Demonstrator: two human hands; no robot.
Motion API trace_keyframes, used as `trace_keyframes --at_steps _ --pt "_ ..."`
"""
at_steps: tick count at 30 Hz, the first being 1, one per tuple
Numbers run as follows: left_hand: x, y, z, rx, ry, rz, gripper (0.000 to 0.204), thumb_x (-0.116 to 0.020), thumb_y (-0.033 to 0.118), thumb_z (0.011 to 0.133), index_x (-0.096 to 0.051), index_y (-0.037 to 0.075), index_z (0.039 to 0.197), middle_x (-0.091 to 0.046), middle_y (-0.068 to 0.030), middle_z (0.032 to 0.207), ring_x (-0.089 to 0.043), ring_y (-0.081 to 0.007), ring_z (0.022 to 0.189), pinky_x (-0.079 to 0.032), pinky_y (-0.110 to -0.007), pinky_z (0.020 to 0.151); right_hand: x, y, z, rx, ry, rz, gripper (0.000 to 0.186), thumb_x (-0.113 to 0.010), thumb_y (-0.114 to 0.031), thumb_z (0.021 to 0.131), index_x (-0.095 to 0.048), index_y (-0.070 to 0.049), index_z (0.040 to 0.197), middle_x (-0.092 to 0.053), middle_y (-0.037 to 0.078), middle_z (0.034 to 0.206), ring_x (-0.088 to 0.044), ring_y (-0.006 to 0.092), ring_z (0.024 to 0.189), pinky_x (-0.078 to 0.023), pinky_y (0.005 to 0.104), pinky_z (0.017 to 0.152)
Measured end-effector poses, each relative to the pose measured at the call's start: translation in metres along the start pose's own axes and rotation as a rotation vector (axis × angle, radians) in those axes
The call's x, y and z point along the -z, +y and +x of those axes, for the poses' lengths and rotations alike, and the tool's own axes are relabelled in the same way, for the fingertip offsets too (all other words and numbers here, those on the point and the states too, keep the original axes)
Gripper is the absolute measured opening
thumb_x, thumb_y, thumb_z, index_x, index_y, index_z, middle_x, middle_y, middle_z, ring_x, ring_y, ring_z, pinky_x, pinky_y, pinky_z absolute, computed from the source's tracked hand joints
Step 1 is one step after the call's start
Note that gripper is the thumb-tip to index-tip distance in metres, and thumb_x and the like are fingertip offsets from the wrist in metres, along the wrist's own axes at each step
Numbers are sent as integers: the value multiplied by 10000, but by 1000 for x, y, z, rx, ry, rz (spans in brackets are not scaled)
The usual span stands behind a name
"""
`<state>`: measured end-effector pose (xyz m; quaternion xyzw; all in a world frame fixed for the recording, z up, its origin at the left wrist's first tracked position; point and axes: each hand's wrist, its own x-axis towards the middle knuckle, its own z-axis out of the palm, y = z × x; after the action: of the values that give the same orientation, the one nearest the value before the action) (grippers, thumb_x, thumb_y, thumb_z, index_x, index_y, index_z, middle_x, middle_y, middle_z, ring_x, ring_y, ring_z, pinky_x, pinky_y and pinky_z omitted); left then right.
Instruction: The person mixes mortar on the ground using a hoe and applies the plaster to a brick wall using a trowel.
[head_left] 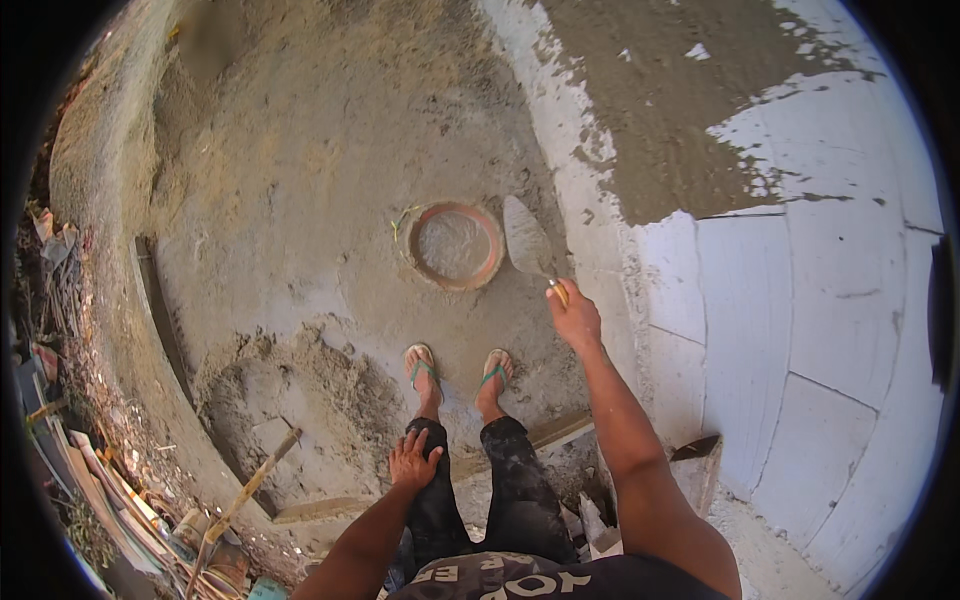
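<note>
My right hand (575, 318) grips the wooden handle of a trowel (530, 238), whose grey, mortar-coated blade lies beside the rim of a round tub (491, 262) with a red inner edge; I cannot tell if they touch. Murky grey liquid (452, 246) is in the tub. My left hand (415, 460) rests on my left knee, fingers apart, holding nothing. My sandalled feet (456, 377) stand on wet cement (350, 250) below the tub.
A white block wall (745, 340), partly smeared with grey render (660, 120), runs along the right. At lower left are a mortar heap (300, 380), a long-handled tool (255, 476) and piled boards (90, 480). A board edge (160, 310) borders the left.
</note>
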<state>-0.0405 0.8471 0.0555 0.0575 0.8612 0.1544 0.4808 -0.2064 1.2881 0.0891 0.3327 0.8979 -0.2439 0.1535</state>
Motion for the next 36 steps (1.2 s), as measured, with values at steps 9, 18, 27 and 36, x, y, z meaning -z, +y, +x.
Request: trace_keyframes --at_steps 9,18,27,36 --pt "-19 3 28 219 -100 62 825 -536 715 905 -428 214 1551 -372 -106 1617 -313 -393 1491 -222 -568 1208 -245 -16 216 357 118 -804 341 -568 -211 996 -604 -93 1314 -677 139 1134 -686 336 1073 -591 454 780" --pt "-19 -8 19 309 -117 39 821 -505 711 916 -416 208 1558 -365 -85 1625 -299 -374 1500 -203 -548 1218 -274 -17 182 380 -270 -356 372 -668 -408 933 -705 -143 1191 -755 171 925 -741 345 880 -589 461 780" --pt "-11 0 32 228 -52 135 804 -520 700 916 -436 206 1545 -418 -85 1589 -361 -368 1463 -236 -553 1197 -236 15 138 338 -82 33 420 -708 -467 888 -693 -200 1212 -750 153 989 -715 389 914 -568 486 765" --pt "-32 -49 10 44 306 -176 684 -545 530 980 -503 52 1469 -551 -226 1440 -459 -412 1383 -297 -476 1194 52 -67 -39 407 -203 230 513 -756 -389 874 -635 -116 1291 -738 168 939 -736 321 809 -571 421 692"
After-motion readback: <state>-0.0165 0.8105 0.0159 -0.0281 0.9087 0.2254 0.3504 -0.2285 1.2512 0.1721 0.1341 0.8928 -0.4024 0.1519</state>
